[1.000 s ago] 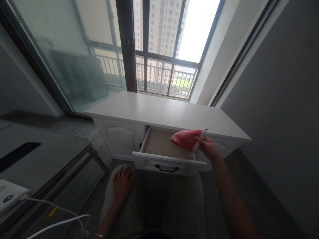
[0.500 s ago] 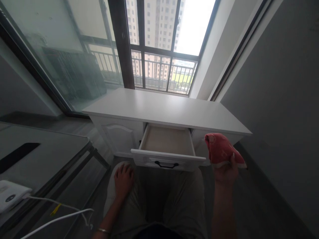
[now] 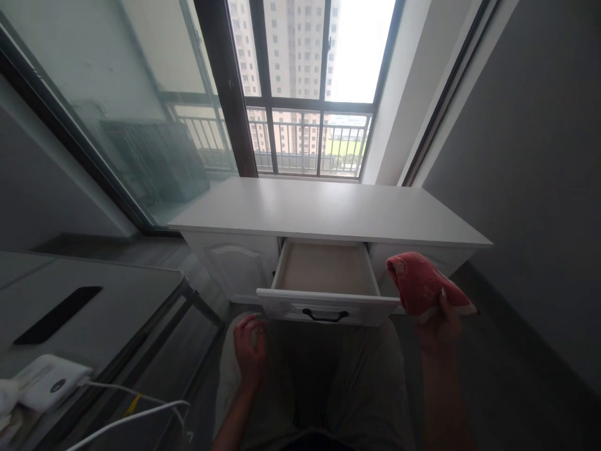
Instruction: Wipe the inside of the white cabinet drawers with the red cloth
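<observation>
My right hand [image 3: 440,326] grips a folded red towel [image 3: 420,283] with a pale edge, holding it up to the right of the drawer. A white drawer [image 3: 327,305] with a black handle [image 3: 325,315] is pulled out of the middle of a white cabinet [image 3: 319,207]; its visible floor is bare. Over my left knee, my left hand [image 3: 250,344] is raised with loosely bent fingers and nothing seen in it. It is left of the drawer front and apart from it.
A grey table [image 3: 136,275] stands at the left, bearing a black phone-like slab [image 3: 59,315] and a white device [image 3: 54,383] with a white cable [image 3: 136,421]. Behind the cabinet are tall windows [image 3: 300,75]; a grey wall [image 3: 530,144] is at the right.
My left hand has lifted from lying flat on my knee, its fingers now bent. The red towel stays in my right hand. The view has shifted slightly to the left.
</observation>
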The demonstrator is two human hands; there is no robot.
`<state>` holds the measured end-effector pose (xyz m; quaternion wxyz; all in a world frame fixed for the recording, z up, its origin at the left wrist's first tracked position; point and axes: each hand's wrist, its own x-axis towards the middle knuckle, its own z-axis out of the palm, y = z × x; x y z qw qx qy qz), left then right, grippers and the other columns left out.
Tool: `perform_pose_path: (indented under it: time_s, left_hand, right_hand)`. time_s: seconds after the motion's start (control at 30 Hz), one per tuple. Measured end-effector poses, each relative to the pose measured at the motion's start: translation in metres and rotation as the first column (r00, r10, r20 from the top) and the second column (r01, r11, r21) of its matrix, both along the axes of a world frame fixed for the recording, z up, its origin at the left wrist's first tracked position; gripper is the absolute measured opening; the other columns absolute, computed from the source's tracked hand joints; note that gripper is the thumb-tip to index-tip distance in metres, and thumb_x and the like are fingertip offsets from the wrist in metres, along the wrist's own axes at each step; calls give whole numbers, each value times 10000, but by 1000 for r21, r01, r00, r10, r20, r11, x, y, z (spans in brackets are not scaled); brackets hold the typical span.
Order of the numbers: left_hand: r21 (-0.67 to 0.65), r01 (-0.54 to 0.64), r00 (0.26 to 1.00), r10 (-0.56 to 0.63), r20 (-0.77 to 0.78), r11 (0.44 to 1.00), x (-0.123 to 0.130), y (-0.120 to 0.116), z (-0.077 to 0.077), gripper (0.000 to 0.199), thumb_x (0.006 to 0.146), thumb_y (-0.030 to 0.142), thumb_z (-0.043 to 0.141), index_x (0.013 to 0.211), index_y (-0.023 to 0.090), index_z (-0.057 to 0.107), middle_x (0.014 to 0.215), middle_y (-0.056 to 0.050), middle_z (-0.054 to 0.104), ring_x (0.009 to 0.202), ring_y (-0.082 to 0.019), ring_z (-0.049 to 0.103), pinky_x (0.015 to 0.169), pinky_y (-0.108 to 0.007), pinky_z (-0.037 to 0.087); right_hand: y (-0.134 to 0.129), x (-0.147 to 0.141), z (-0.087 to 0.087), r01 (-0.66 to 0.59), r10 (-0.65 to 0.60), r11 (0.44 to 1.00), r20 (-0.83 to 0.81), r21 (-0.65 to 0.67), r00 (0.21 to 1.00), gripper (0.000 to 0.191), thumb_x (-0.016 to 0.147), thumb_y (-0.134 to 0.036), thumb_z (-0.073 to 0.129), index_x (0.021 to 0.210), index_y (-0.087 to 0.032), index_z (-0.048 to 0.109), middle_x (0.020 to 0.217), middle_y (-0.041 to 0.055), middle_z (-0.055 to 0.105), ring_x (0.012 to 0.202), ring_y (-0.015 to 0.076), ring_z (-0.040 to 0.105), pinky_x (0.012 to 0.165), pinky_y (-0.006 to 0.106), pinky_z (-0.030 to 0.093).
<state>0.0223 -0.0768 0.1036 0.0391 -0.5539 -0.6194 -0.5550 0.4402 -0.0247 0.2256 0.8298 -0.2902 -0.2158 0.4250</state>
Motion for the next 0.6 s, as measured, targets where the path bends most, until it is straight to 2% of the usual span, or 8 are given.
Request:
perform_pose_path:
  time_s: [0.07,0.13,0.23,0.3,0.37,0.5,0.6]
  left_hand:
    - [71,135,991,-137,13,988,31,-7,25,169,975,252,554,1105,241,661,1164,-74,661,1112,-232,644,992,-426,533]
    - [83,223,974,-224,9,971,62,-11,45,246,981,235,576,1224,245,611,1202,-77,658,1123,-220,653,978,-403,546]
    - [-57,390,914,-394,-93,919,98,-6,58,256,1002,236,571,1256,257,596,1177,-62,698,1122,-221,667,963,-397,555]
    - [-195,453,860,-484,-161,870,113,2,57,229,1006,254,579,1232,254,615,1143,-57,723,1088,-234,681,943,-411,560]
    - [-290,440,834,-506,-219,850,122,11,53,206,1012,271,576,1207,241,636,1128,-64,735,1055,-251,689,921,-429,559]
    - [-405,373,766,-523,-373,835,133,27,44,158,1020,305,578,1107,224,683,1068,-70,755,1009,-273,696,902,-447,532]
    - [-456,336,705,-541,-459,824,138,33,36,157,1029,296,565,1010,214,697,995,-67,759,949,-267,691,897,-443,497]
  right_hand:
    - [-1,4,-2,50,-50,998,3,-43,999,337,902,-304,741,1228,-221,732,1293,59,747,1194,249,713,1109,545,548]
    - [-2,6,-1,71,-70,996,17,-62,997,329,902,-312,737,1221,-233,735,1318,52,735,1200,243,708,1102,538,554]
    - [-4,8,0,57,-56,996,22,-67,998,322,901,-328,734,1208,-233,737,1348,65,720,1245,261,686,1101,539,551]
    - [-7,11,-1,32,-32,997,11,-75,999,327,901,-335,731,1210,-227,734,1356,77,714,1277,276,669,1109,557,538]
    - [-9,14,-4,13,-13,997,7,-77,1000,335,904,-336,728,1221,-228,727,1358,80,714,1302,284,654,1125,583,515]
    - [-11,20,-12,33,-31,996,31,-81,999,326,901,-329,736,1214,-237,737,1334,74,728,1306,280,653,1163,598,473]
    - [-9,21,-16,55,-52,992,25,-115,998,296,899,-315,732,1185,-241,756,1279,65,753,1243,268,690,1157,578,492]
